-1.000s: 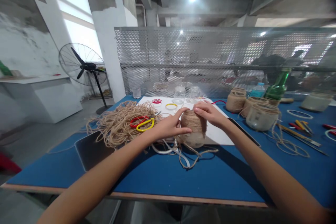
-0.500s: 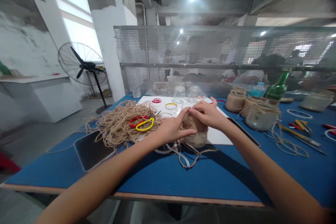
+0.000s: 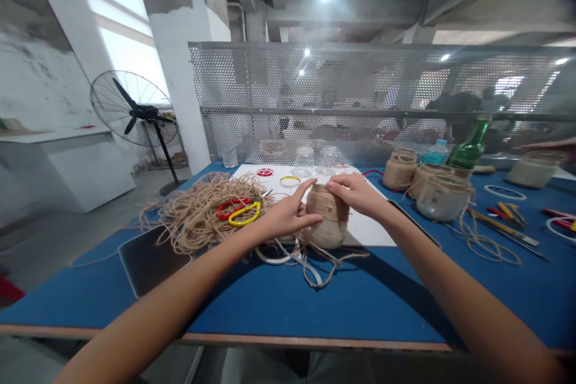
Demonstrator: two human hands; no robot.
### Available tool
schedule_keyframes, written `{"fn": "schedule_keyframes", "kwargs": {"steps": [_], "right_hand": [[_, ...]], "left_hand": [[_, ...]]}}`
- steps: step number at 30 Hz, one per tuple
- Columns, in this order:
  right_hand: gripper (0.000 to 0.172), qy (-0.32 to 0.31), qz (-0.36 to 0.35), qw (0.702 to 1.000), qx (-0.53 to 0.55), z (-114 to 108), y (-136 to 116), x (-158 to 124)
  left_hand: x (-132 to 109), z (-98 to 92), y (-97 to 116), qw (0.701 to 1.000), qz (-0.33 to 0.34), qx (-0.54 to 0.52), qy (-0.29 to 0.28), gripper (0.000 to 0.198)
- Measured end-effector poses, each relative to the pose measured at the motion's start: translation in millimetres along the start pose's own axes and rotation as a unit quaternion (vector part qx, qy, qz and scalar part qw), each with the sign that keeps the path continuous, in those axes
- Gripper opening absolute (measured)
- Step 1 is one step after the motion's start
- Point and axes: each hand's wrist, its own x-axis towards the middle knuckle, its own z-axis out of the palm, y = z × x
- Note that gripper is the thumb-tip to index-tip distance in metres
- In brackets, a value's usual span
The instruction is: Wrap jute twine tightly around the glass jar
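A glass jar, its upper part wound in jute twine, stands on the blue table in front of me. My left hand grips its left side, with the thumb laid across the front and the index finger pointing up beside the top edge. From the right, my right hand holds the top edge with bent fingers; the fingertips behind the jar are hidden. Loose twine and a white strip lie at the jar's foot. Left of my left hand, scissors with red and yellow handles rest on a tangled twine heap.
A dark phone-like slab lies at left. Behind the jar are a white sheet, clear glasses and a yellow ring. Twine-wrapped jars, a green bottle and tools occupy the right. Another person's hand shows far right.
My left hand has slid slightly down and away from the top, uncovering more of the twine-wound side. My right hand stays at the top edge. The whole view has shifted a little.
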Motion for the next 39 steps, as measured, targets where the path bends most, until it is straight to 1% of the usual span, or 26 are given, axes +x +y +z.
{"fn": "schedule_keyframes", "kwargs": {"steps": [4, 6, 10, 13, 15, 18, 20, 22, 24, 27, 28, 30, 33, 36, 39], "right_hand": [[0.033, 0.002, -0.011, 0.997, 0.072, 1.4, 10.0, 1.5], [0.032, -0.003, -0.024, 0.991, 0.129, 4.8, 16.0, 2.4], [0.031, -0.028, -0.046, 0.970, 0.236, 12.4, 24.8, 3.6], [0.031, -0.047, -0.058, 0.962, 0.262, 13.6, 27.6, 4.1], [0.032, -0.053, -0.065, 0.966, 0.243, 11.8, 28.3, 4.4], [0.037, -0.046, -0.063, 0.985, 0.152, 7.9, 28.6, 4.6], [0.040, -0.027, -0.048, 0.996, 0.070, 6.4, 27.8, 3.9], [0.039, 0.002, -0.033, 0.999, 0.000, 6.4, 25.0, 2.5], [0.039, 0.022, -0.018, 0.999, -0.034, 7.4, 19.4, 1.0], [0.045, 0.022, 0.006, 1.000, -0.012, 9.3, 7.1, -0.4], [0.045, 0.019, 0.006, 1.000, -0.003, 9.8, 3.0, -0.6], [0.036, 0.016, -0.004, 1.000, -0.003, 10.1, -2.9, -0.8], [0.024, 0.006, -0.016, 1.000, 0.010, 9.0, -4.8, -0.9], [0.023, -0.008, -0.017, 0.999, 0.049, 6.8, -2.1, -1.2], [0.022, -0.007, -0.015, 0.997, 0.081, 5.2, -0.4, -2.0]], "left_hand": [[1.1, -6.3, -2.5, 0.999, 0.014, -0.033, -0.001, 0.070], [1.5, -8.6, -3.7, 0.999, 0.013, -0.036, -0.002, 0.069], [2.3, -12.3, -6.4, 1.000, 0.007, -0.001, 0.008, 0.068], [2.7, -14.6, -6.5, 1.000, -0.002, 0.029, 0.009, 0.067], [2.6, -15.8, -5.1, 0.999, -0.009, 0.047, 0.007, 0.067], [2.0, -16.8, -2.6, 0.998, -0.012, 0.065, 0.007, 0.067], [1.7, -17.2, -1.7, 0.997, -0.009, 0.070, 0.007, 0.067], [1.6, -17.4, -1.4, 0.997, -0.008, 0.073, 0.004, 0.067], [1.5, -17.5, -0.9, 0.997, -0.008, 0.072, 0.001, 0.066], [1.4, -16.6, 1.1, 0.997, -0.007, 0.072, 0.001, 0.065], [1.3, -15.9, 2.1, 0.997, -0.007, 0.074, 0.003, 0.065], [1.0, -14.0, 4.3, 0.996, -0.006, 0.084, 0.007, 0.066], [0.6, -11.6, 7.3, 0.994, -0.008, 0.104, 0.014, 0.066], [0.1, -11.8, 8.3, 0.994, -0.001, 0.113, 0.008, 0.065], [-0.4, -14.2, 6.9, 0.994, 0.011, 0.111, 0.000, 0.067]]}}
